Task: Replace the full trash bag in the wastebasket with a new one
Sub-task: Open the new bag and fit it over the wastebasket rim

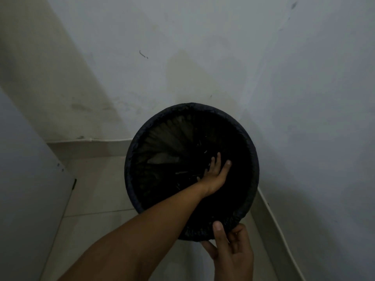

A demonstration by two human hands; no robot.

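Your round black wastebasket (142,199) stood in the corner where the two pale walls (223,57) met the light tiled floor (97,189), its mouth facing up at you. A black plastic trash bag (172,138) lined it, the bag's edge folded over the rim all the way round and the film creased in pleats down the inside.

Your left hand (216,173) reached deep into the bag, toward the 3 o'clock side of the opening, with straight, spread fingers (218,159) laid against the liner and grasping nothing. Your left forearm (142,230) crossed the rim at about 7 o'clock.

Your right hand (231,246) was at the near rim, about 5 o'clock, thumb on top of the folded-over bag edge and the other fingers curled beneath, pinching the plastic against the rim.

A white panel (26,179) stood at 9 o'clock.
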